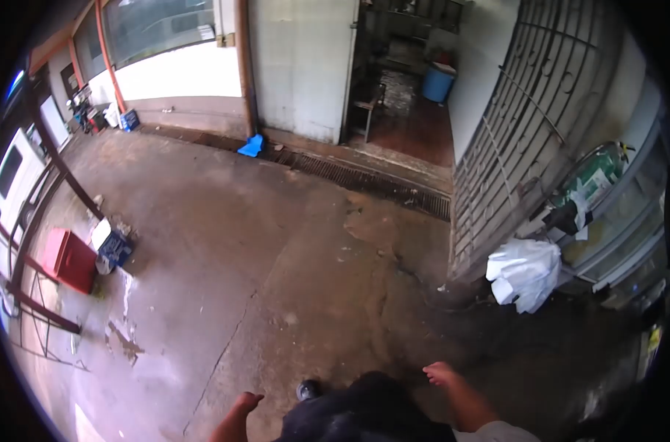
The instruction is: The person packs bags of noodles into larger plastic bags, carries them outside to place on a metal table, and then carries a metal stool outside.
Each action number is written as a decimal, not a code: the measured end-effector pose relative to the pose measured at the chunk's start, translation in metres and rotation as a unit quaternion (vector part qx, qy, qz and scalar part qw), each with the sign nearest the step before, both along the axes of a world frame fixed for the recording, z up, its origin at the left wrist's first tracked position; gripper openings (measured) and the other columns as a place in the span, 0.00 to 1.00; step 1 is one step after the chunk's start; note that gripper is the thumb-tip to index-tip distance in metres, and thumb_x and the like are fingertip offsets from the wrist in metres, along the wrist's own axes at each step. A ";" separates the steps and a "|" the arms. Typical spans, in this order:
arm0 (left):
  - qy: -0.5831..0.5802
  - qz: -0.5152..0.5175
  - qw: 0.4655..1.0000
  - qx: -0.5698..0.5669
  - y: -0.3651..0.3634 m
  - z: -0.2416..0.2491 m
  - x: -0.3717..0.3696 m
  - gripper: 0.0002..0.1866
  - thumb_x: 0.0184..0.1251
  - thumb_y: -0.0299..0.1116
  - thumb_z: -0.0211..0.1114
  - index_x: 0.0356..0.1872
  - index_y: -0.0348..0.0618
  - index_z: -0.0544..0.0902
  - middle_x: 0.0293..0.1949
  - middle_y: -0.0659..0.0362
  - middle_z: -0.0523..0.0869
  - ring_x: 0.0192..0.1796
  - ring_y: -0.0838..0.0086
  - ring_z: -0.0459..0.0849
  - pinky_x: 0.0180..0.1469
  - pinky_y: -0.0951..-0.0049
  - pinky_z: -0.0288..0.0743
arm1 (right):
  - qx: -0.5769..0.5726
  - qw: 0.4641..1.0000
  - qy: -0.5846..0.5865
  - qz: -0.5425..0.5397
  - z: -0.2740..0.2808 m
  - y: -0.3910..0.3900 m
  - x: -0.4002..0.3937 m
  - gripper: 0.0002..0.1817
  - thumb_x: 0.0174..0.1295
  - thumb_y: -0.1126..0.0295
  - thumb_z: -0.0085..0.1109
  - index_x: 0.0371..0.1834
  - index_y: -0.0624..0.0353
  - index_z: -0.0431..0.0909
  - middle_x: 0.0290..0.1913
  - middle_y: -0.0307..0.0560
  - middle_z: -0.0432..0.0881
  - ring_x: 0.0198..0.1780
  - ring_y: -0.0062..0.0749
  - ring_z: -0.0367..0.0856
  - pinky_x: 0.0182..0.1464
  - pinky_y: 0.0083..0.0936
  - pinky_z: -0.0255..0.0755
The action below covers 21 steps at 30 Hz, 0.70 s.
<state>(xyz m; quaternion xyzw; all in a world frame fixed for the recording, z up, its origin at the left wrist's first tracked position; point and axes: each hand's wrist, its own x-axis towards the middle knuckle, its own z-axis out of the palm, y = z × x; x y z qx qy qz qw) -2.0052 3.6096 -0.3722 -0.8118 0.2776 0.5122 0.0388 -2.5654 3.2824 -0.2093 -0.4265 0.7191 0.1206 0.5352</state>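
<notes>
My left hand (pixel 247 402) hangs low at the bottom of the view, left of my dark-clothed body (pixel 364 409). Its fingers look loosely curled, and nothing shows in them. On the other side, my right hand (pixel 439 373) is held out over the wet concrete floor (pixel 276 243). The fingers there are curled in too, with no object visible. Neither hand touches anything. One dark shoe (pixel 308 390) shows between the left hand and my body.
Ahead, a doorway (pixel 405 125) opens behind a drain grate (pixel 350 175). A blue plastic piece (pixel 252 146) lies by the grate. To the right stand a metal gate (pixel 512 125) and a white bag (pixel 524 272). A red bin (pixel 68 260) and blue box (pixel 114 247) sit left.
</notes>
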 end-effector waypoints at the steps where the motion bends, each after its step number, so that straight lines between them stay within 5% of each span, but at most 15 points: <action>1: -0.032 -0.043 0.998 -0.041 -0.052 0.000 0.034 0.35 0.56 0.62 0.57 0.45 0.34 0.81 0.47 0.42 0.81 0.54 0.53 0.77 0.56 0.61 0.69 | -0.006 0.998 -0.016 -0.068 -0.008 -0.005 -0.007 0.24 0.54 0.50 0.62 0.48 0.53 0.76 0.39 0.42 0.80 0.36 0.27 0.78 0.31 0.26 0.73; 3: -0.094 -0.086 0.988 -0.093 -0.164 0.033 0.075 0.34 0.57 0.60 0.56 0.48 0.35 0.79 0.48 0.43 0.81 0.55 0.54 0.76 0.56 0.61 0.69 | 0.012 0.995 -0.031 -0.089 -0.022 -0.015 -0.015 0.21 0.56 0.52 0.62 0.47 0.53 0.76 0.39 0.42 0.80 0.36 0.29 0.79 0.33 0.29 0.74; 4: -0.125 -0.084 0.983 -0.101 -0.240 0.111 0.068 0.34 0.58 0.59 0.56 0.50 0.36 0.78 0.48 0.43 0.81 0.56 0.54 0.76 0.57 0.61 0.69 | 0.019 0.994 -0.036 -0.097 -0.031 -0.021 -0.023 0.20 0.56 0.54 0.61 0.47 0.53 0.76 0.40 0.43 0.80 0.36 0.30 0.79 0.35 0.30 0.75; 6: -0.139 -0.055 0.971 -0.188 -0.356 0.155 0.053 0.33 0.58 0.57 0.57 0.54 0.37 0.75 0.49 0.44 0.80 0.56 0.55 0.77 0.57 0.61 0.70 | -0.022 0.936 -0.268 -0.229 -0.158 0.004 -0.106 0.17 0.58 0.57 0.59 0.46 0.55 0.76 0.39 0.44 0.80 0.35 0.33 0.79 0.37 0.35 0.75; 8: -0.081 -0.074 0.960 -0.257 -0.462 0.181 0.031 0.32 0.58 0.55 0.59 0.54 0.37 0.75 0.50 0.45 0.80 0.56 0.56 0.77 0.58 0.63 0.70 | -0.028 0.893 -0.302 -0.333 -0.135 0.013 -0.083 0.16 0.60 0.57 0.56 0.47 0.54 0.76 0.37 0.44 0.80 0.34 0.30 0.79 0.36 0.39 0.74; 12: 0.044 -0.099 0.938 -0.328 -0.604 0.190 -0.029 0.33 0.57 0.55 0.60 0.56 0.38 0.75 0.50 0.47 0.81 0.55 0.57 0.78 0.58 0.65 0.69 | 0.096 0.910 -0.297 -0.273 -0.137 -0.137 -0.089 0.14 0.63 0.55 0.52 0.39 0.53 0.79 0.30 0.44 0.78 0.28 0.28 0.75 0.29 0.30 0.69; 15: 0.124 -0.187 0.952 -0.209 -0.650 0.210 -0.050 0.32 0.57 0.55 0.60 0.54 0.39 0.76 0.50 0.47 0.81 0.55 0.57 0.78 0.58 0.65 0.69 | 0.149 0.924 -0.259 -0.238 -0.141 -0.236 -0.099 0.15 0.62 0.54 0.52 0.32 0.54 0.79 0.25 0.42 0.76 0.23 0.27 0.72 0.23 0.25 0.67; 17: 0.085 -0.224 0.959 -0.151 -0.666 0.169 -0.032 0.33 0.56 0.57 0.60 0.52 0.39 0.78 0.49 0.46 0.81 0.53 0.57 0.79 0.56 0.65 0.71 | 0.018 0.953 -0.198 -0.227 -0.165 -0.334 -0.099 0.16 0.57 0.53 0.58 0.26 0.56 0.76 0.21 0.39 0.75 0.20 0.24 0.72 0.19 0.26 0.67; 18: 0.105 -0.228 0.957 -0.148 -0.661 0.101 -0.001 0.33 0.55 0.59 0.60 0.51 0.38 0.78 0.46 0.47 0.83 0.48 0.59 0.81 0.51 0.65 0.73 | -0.036 0.973 -0.074 -0.214 -0.078 -0.407 -0.037 0.14 0.54 0.56 0.63 0.29 0.56 0.79 0.22 0.38 0.76 0.20 0.24 0.72 0.20 0.24 0.65; 19: 0.126 -0.231 0.954 -0.144 -0.660 0.040 0.027 0.34 0.55 0.60 0.60 0.50 0.38 0.79 0.43 0.49 0.84 0.44 0.61 0.83 0.47 0.65 0.75 | -0.013 0.982 -0.071 -0.174 -0.055 -0.474 -0.020 0.16 0.55 0.55 0.63 0.34 0.57 0.78 0.27 0.37 0.78 0.25 0.22 0.74 0.23 0.23 0.68; 21: 0.161 0.118 0.976 -0.087 -0.644 0.011 0.071 0.26 0.56 0.56 0.63 0.38 0.39 0.82 0.28 0.54 0.83 0.30 0.66 0.81 0.31 0.62 0.74 | -0.115 0.966 -0.103 -0.207 -0.010 -0.584 0.032 0.18 0.54 0.54 0.63 0.38 0.57 0.78 0.30 0.37 0.79 0.25 0.21 0.75 0.24 0.23 0.69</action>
